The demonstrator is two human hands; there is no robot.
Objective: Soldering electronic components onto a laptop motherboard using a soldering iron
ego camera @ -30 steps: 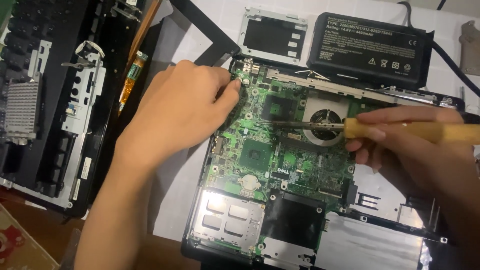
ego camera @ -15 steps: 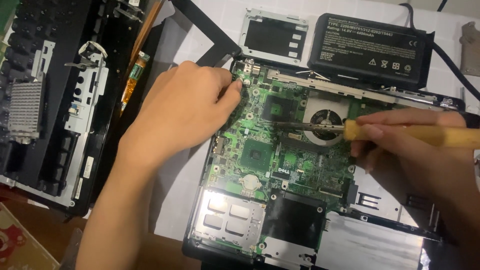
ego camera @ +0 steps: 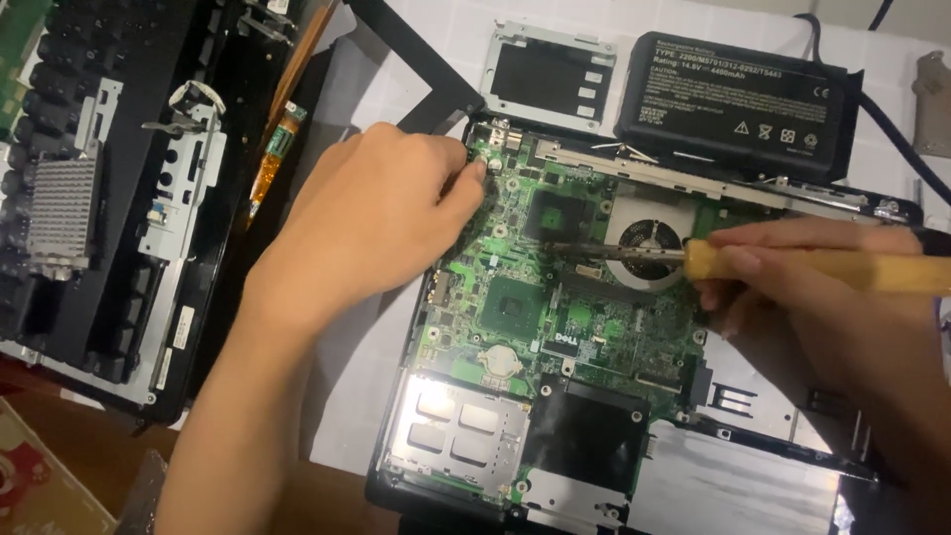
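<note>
Green laptop circuit board [ego camera: 515, 297] lying inside opened black laptop case [ego camera: 396, 476]. Right hand [ego camera: 792, 287] fingers closed on yellow-handled screwdriver [ego camera: 792, 266], tip over board. Left hand [ego camera: 367, 223] fingertips pinched at board's upper-left corner. Black rectangular battery [ego camera: 733, 99] beyond board.

My left hand [ego camera: 381, 223] lies palm down, fingers curled, fingertips pinched at its far edge, forearm running back toward me. My right hand [ego camera: 792, 287] is closed in a grip, knuckles up.

Left hand [ego camera: 371, 223] and screwdriver [ego camera: 792, 266] block green board [ego camera: 515, 307] top; lower metal plate [ego camera: 456, 431] uncovered
</note>
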